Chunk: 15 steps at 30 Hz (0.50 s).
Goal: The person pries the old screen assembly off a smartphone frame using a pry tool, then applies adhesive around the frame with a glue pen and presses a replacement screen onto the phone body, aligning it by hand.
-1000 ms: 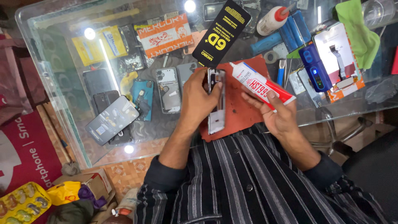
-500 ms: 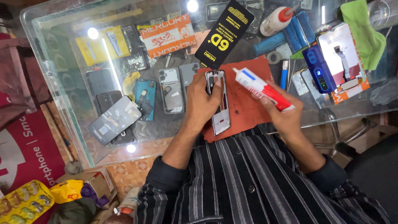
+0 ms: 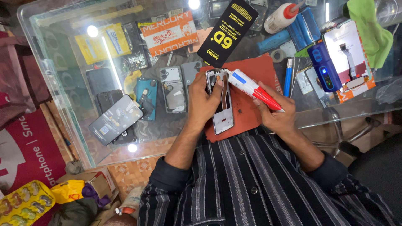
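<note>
A bare phone frame [image 3: 222,108] lies on a red work mat [image 3: 247,96] on the glass counter. My left hand [image 3: 204,99] grips the frame's left edge near its top. My right hand [image 3: 274,109] holds a white and red glue tube [image 3: 251,88]. The tube's nozzle touches the top edge of the frame.
A black flat package [image 3: 228,31] lies beyond the mat. A blue device [image 3: 324,71], a white boxed phone [image 3: 347,54], a green cloth [image 3: 368,29] and a white bottle [image 3: 280,16] sit at the right. Several phones and back covers [image 3: 173,88] show under the glass at the left.
The glue tube has swung from right of the frame to its top edge, carried by my right hand. My left hand stays on the frame.
</note>
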Tool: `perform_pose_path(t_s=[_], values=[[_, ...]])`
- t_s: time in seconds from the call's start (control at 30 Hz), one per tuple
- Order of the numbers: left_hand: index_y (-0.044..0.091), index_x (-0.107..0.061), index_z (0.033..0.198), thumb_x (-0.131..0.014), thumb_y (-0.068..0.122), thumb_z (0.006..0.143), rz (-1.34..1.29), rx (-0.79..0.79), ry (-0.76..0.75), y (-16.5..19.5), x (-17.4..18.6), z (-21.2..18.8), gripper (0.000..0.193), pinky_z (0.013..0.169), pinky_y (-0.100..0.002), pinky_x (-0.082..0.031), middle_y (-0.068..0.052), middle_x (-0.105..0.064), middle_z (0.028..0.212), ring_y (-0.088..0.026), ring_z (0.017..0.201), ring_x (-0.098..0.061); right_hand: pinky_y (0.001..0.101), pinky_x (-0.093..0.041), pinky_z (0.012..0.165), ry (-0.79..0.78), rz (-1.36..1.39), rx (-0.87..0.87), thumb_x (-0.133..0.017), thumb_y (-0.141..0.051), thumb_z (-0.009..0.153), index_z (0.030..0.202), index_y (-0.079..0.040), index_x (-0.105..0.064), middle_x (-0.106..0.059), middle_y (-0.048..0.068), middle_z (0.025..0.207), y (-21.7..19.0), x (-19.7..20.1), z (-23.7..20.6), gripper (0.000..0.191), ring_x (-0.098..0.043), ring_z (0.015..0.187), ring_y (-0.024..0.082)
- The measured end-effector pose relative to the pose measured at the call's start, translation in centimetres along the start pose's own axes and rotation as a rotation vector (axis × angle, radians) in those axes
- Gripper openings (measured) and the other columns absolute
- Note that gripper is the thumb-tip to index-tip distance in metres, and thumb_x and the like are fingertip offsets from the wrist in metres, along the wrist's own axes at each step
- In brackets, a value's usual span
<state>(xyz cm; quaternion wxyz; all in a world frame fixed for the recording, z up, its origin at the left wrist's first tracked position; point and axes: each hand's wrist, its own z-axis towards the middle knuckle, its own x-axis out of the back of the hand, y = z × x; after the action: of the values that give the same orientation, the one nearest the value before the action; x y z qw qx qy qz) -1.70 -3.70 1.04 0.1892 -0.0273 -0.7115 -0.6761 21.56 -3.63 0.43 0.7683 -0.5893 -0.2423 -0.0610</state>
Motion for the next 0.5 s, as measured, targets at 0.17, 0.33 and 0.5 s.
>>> perform_pose_path(t_s=[0.17,0.33,0.5], values=[[0.001,-0.072,0.112,-0.067,0.008,0.093,-0.005,0.002,-0.008,-0.16,-0.05,0.04,0.021,0.076,-0.035,-0.053,-0.012,-0.070,0.094,-0.025,0.085,-0.068,0.0306,-0.058,0.095,-0.002,0.001,-0.005,-0.075,-0.004,0.097,0.137,0.008,-0.061,-0.072,0.020,0.127,-0.12,-0.04,0.15,0.043,-0.074,0.114,0.023],[0.000,-0.071,0.112,-0.067,0.008,0.094,-0.005,-0.001,-0.005,-0.22,-0.12,0.01,0.020,0.078,-0.035,-0.053,-0.012,-0.070,0.094,-0.024,0.086,-0.068,0.0317,-0.058,0.097,-0.015,-0.011,-0.001,-0.075,-0.005,0.097,0.136,0.008,-0.061,-0.072,0.020,0.129,-0.24,0.00,0.09,0.043,-0.074,0.115,0.024],[0.000,-0.071,0.112,-0.067,0.008,0.093,-0.008,0.008,-0.007,-0.22,-0.12,0.01,0.020,0.076,-0.034,-0.053,-0.011,-0.069,0.092,-0.023,0.084,-0.068,0.0319,-0.058,0.097,-0.009,-0.014,-0.009,-0.075,-0.004,0.097,0.136,0.008,-0.061,-0.072,0.020,0.128,-0.34,-0.04,0.02,0.043,-0.074,0.116,0.025]])
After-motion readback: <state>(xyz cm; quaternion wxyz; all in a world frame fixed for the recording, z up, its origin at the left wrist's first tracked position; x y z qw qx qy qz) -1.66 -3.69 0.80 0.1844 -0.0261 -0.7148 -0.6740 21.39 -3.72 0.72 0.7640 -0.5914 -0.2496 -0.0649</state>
